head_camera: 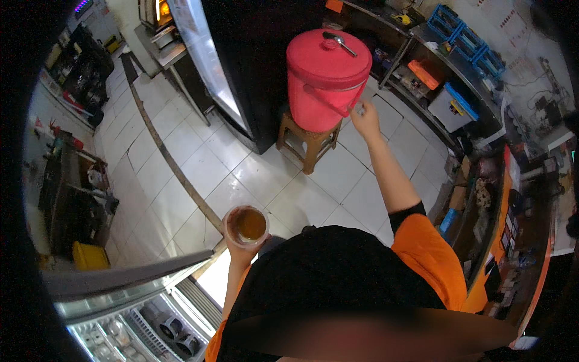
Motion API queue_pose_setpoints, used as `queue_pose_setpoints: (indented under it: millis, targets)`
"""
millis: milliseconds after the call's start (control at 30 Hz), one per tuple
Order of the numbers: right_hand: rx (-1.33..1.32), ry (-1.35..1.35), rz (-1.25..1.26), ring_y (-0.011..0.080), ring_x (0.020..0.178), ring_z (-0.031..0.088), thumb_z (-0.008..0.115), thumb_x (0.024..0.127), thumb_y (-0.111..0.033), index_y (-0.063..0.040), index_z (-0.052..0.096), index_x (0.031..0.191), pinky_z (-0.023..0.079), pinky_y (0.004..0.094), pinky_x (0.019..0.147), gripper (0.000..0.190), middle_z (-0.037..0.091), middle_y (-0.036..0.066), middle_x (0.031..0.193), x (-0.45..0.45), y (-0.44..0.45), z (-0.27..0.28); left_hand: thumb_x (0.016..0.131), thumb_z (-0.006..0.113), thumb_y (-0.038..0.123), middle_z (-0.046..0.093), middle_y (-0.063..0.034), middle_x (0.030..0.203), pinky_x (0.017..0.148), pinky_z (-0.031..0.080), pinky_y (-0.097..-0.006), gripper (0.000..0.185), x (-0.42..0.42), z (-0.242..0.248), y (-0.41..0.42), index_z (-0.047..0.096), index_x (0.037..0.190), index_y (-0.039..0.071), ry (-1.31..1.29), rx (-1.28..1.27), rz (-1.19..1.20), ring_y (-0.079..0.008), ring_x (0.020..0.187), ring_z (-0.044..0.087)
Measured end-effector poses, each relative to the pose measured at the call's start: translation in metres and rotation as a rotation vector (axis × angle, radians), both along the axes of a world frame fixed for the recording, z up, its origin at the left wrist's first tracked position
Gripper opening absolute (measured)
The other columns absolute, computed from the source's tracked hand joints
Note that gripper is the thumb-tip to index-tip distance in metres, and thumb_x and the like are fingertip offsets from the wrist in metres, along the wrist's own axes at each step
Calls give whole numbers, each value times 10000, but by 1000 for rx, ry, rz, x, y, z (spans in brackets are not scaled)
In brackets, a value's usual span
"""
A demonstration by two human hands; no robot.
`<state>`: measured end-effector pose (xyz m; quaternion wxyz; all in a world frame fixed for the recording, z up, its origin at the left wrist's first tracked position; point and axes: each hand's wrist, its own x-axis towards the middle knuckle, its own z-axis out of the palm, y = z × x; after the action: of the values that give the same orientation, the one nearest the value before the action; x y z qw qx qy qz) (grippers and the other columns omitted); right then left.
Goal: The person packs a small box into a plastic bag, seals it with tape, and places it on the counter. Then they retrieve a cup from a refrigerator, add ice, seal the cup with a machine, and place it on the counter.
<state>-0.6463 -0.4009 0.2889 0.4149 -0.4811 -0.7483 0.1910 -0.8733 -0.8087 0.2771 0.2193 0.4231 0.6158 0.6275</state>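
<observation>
My left hand (246, 253) holds a clear plastic cup (247, 227) with brown liquid in it, over the tiled floor. My right hand (364, 118) reaches forward to the side of a red lidded bucket (312, 106), its fingers at the bucket's handle (326, 103); whether they grip it cannot be told. The bucket stands on a brown plastic stool (312, 149). On its closed red lid (316, 56) lies a metal scoop or ladle (346, 44).
A lit display fridge (181, 283) stands open at the lower left. Behind the bucket's left side is a tall dark cabinet (239, 68). Metal shelving (434, 45) with blue baskets (466, 40) and a white box (448, 111) lines the right. A yellow container (90, 255) sits far left.
</observation>
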Motion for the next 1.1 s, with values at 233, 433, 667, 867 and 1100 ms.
queue_pose_setpoints:
  millis: [233,433,667,867,1100]
  targets:
    - [267,-362,-278,420,1095,501,636,736,-158,35,513,1163,434,424,930,484,534,285,1132,-74,221,8,518,906,191,513,-125,1206,970,415,-375,957,-37,-17,118,358,1287,39,-54,-66,-96,-253,1122,522]
    - [90,-724,-175,407,1023,560,617,746,-187,27,549,1138,480,434,847,452,568,248,1127,-93,318,-2,499,913,145,541,-131,1184,948,435,-373,927,-111,-51,234,394,1260,36,-228,-121,-180,-248,1098,541]
    - [-498,-39,-221,276,744,656,653,824,-308,-2,603,1061,517,360,618,390,643,165,909,-85,307,11,519,899,144,526,-137,1190,948,432,-371,916,-183,-29,373,373,1258,18,138,-52,-304,-261,1092,538]
    - [-716,599,42,185,585,629,748,740,-88,4,518,1135,478,295,446,466,624,79,838,-133,286,17,506,904,176,517,-142,1217,956,419,-364,908,-192,-13,437,397,1241,10,243,-56,-420,-260,1093,531]
    - [-369,556,-87,164,679,633,754,708,-43,-41,464,1232,482,270,493,598,645,99,889,-119,254,123,473,914,203,550,-137,1170,963,410,-383,930,-203,-21,431,417,1237,22,186,-114,-354,-275,1085,536]
